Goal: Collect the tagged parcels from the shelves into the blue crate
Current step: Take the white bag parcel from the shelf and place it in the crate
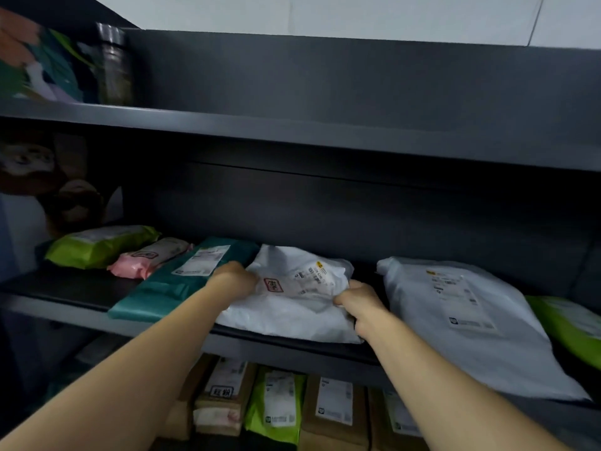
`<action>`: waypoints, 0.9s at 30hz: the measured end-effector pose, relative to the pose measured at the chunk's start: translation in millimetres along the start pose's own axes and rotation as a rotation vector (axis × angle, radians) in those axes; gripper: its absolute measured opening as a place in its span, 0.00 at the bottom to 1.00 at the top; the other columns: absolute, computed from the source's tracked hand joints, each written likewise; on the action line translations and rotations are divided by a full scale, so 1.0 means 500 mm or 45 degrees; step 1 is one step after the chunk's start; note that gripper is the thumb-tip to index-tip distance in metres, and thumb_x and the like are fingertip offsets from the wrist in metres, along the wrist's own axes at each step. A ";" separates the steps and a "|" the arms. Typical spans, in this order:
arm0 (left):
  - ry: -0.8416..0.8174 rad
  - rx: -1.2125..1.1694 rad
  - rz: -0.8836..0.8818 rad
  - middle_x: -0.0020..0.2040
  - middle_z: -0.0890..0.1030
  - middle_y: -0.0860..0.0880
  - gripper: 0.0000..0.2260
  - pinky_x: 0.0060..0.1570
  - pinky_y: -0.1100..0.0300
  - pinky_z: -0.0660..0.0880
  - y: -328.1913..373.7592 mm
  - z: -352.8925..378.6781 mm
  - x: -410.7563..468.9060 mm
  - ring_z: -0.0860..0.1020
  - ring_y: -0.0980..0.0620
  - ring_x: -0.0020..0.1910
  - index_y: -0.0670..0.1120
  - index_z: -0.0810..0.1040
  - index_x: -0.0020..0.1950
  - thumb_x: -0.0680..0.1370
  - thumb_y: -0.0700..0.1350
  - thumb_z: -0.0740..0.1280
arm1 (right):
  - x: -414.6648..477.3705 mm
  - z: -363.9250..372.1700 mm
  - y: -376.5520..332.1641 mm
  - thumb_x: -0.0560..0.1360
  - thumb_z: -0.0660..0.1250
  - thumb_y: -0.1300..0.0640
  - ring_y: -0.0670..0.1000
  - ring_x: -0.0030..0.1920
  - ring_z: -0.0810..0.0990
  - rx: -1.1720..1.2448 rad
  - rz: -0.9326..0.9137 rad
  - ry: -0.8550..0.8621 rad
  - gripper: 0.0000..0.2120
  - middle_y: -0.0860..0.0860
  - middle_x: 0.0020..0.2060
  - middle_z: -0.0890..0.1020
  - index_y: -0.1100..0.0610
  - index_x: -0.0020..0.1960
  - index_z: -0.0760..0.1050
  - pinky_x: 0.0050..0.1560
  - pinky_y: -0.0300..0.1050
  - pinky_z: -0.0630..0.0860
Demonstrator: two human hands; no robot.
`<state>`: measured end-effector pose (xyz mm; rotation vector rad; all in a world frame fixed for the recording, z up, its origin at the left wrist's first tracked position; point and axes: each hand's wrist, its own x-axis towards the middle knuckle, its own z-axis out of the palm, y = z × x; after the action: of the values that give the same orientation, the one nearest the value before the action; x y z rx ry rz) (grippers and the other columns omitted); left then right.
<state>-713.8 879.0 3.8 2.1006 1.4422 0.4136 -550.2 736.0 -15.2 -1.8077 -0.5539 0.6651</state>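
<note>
Both hands are closed on a white poly-mailer parcel (292, 297) lying flat on the middle shelf (65, 312), at about the centre of the view. The left hand (232, 281) pinches its edge at nine o'clock, and the right hand (361, 305) bunches the film at three o'clock, where the plastic visibly wrinkles under the fingers. A small red-bordered tag (272, 284) sits on top beside the shipping label, so this looks like one of the parcels to collect. The bag seems soft, light and floppy, with slick film that could slide out of a loose pinch; gathering a fold at each side, or slipping the palms beneath, should hold it better than gripping the loose corners. A teal parcel (182, 281) touches it at nine o'clock, and a larger grey-white parcel (461, 323) lies nearby at three o'clock. More packages stand on the shelf below at six o'clock. The blue crate is not in view.
</note>
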 end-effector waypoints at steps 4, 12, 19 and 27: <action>-0.068 -0.460 -0.070 0.54 0.77 0.39 0.17 0.52 0.50 0.77 -0.015 0.004 -0.011 0.77 0.40 0.53 0.36 0.73 0.61 0.77 0.46 0.68 | -0.023 0.005 0.009 0.74 0.61 0.69 0.55 0.52 0.81 0.069 -0.088 0.139 0.22 0.54 0.54 0.82 0.54 0.64 0.75 0.52 0.46 0.79; 0.032 -0.984 0.045 0.54 0.80 0.41 0.09 0.50 0.49 0.77 0.000 -0.013 -0.074 0.78 0.41 0.49 0.40 0.77 0.55 0.75 0.34 0.68 | -0.100 -0.013 0.005 0.76 0.59 0.70 0.50 0.55 0.80 0.139 -0.446 0.258 0.22 0.48 0.56 0.81 0.51 0.63 0.76 0.58 0.50 0.79; 0.128 -1.176 0.187 0.54 0.81 0.47 0.15 0.53 0.49 0.77 0.029 -0.028 -0.176 0.80 0.44 0.52 0.43 0.78 0.60 0.75 0.35 0.70 | -0.181 -0.066 -0.009 0.76 0.62 0.68 0.51 0.59 0.78 0.172 -0.652 0.369 0.20 0.50 0.60 0.80 0.54 0.65 0.76 0.62 0.50 0.77; 0.187 -1.271 0.301 0.43 0.80 0.54 0.09 0.46 0.54 0.75 0.060 -0.002 -0.362 0.79 0.51 0.44 0.47 0.77 0.50 0.75 0.34 0.69 | -0.315 -0.173 0.030 0.76 0.61 0.69 0.50 0.58 0.78 0.128 -0.743 0.379 0.20 0.50 0.58 0.81 0.56 0.65 0.76 0.60 0.45 0.76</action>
<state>-759.8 703.6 32.4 1.4090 0.7643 1.1227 -606.8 568.6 20.6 -1.5071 -0.7817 0.0240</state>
